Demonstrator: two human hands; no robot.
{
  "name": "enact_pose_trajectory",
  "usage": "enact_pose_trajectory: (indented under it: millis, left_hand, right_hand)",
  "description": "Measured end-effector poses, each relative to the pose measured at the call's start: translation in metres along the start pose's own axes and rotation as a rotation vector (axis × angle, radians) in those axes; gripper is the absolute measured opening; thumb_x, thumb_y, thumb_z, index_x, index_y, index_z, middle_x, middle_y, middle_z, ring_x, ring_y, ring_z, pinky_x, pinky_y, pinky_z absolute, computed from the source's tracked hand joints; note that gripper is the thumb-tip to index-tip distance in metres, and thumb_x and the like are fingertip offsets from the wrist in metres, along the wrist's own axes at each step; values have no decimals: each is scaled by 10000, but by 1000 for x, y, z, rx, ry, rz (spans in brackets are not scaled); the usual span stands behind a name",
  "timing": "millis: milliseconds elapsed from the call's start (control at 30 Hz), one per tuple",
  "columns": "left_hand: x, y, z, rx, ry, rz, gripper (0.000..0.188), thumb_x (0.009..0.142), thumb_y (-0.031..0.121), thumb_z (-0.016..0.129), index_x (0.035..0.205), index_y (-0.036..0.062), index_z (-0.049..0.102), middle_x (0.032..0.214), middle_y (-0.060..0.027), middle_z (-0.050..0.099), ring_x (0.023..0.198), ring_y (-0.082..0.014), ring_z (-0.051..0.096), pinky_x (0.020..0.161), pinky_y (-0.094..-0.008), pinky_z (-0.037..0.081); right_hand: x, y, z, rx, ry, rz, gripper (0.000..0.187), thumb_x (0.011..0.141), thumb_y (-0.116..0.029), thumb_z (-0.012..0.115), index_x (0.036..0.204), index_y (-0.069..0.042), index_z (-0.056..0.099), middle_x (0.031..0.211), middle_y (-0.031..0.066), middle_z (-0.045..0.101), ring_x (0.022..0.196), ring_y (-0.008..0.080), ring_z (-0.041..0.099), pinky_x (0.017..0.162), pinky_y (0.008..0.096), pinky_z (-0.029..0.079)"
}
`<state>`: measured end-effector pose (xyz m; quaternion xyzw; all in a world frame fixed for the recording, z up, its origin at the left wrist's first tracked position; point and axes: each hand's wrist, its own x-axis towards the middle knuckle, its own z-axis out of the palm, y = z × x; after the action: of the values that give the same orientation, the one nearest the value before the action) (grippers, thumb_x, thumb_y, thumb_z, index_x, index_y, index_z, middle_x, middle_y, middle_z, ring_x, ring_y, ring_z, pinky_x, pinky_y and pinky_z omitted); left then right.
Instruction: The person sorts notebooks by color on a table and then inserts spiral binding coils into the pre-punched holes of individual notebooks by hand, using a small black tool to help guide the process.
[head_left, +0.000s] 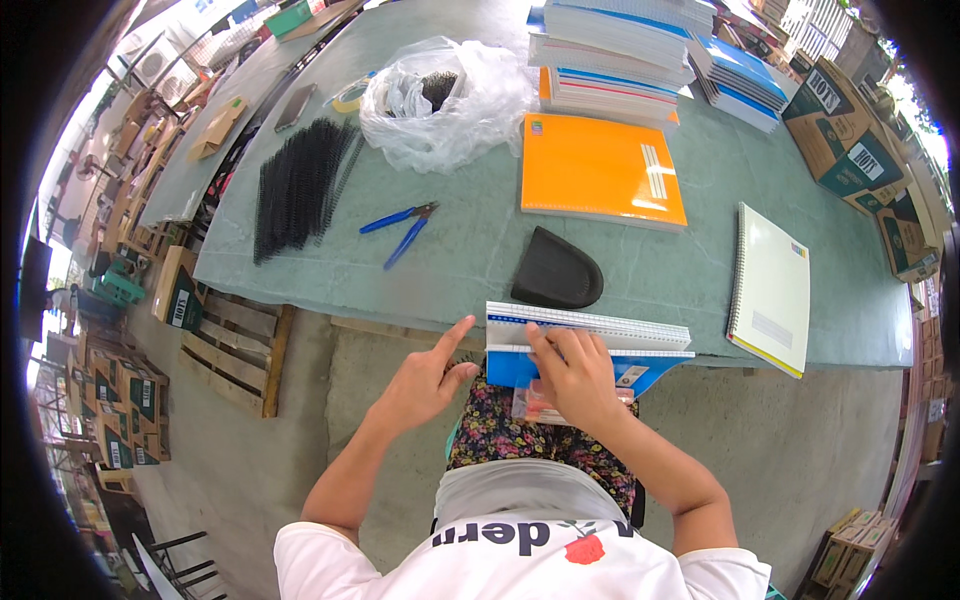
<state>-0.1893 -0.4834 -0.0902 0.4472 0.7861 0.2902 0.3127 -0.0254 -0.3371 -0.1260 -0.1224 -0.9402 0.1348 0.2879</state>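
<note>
At the near table edge, a notebook with a blue cover (506,369) and white pages punched with a row of holes lies partly opened. My right hand (577,375) grips it near the middle, fingers over the pages. Off its left end is my left hand (425,378), index finger stretched out and thumb apart, with nothing clearly held. A black wedge-shaped block (558,272) sits just beyond the notebook. Farther left lie blue-handled cutters (402,228), jaws apart, and a bundle of black spiral coils (300,185). To the right, a white-covered notebook (772,292) has a coil along its left edge.
An orange-covered stack (595,165) stands ahead, with taller book piles (620,50) behind it. A clear plastic bag (450,130) holds more dark coils. Cardboard boxes (850,140) line the right edge. A wooden pallet (240,350) rests on the floor at left.
</note>
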Motion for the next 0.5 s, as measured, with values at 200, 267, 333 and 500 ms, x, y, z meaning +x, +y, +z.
enact_pose_trajectory:
  millis: [200,267,333,500]
  left_hand:
    - [12,-12,-11,-162,232,170,364,815,279,663,1063,21,603,697,-80,626,625,-126,568,620,-267,457]
    - [21,3,-13,-213,139,129,366,812,275,665,1056,11,600,701,-73,628,617,-128,568,605,-263,457]
    - [22,6,-13,-260,48,86,368,810,270,667,1050,1,597,706,-66,630,608,-130,567,590,-259,457]
    - [1,-8,9,-236,29,-256,537,879,321,576,1302,37,406,652,-89,597,533,-150,538,535,-314,451]
  right_hand:
    - [-13,-8,-11,2,38,-133,415,649,-104,651,1060,-67,610,904,65,539,788,240,525,745,387,419]
    - [-7,-10,-8,38,49,-124,344,665,-111,651,1005,-70,612,887,70,550,781,243,534,729,384,428]
    - [7,-14,-5,78,62,-116,274,682,-117,650,951,-74,615,871,75,560,774,245,543,713,380,436]
    - [35,-11,7,69,-388,69,165,754,-219,630,839,-87,583,742,81,609,683,254,587,580,366,469]
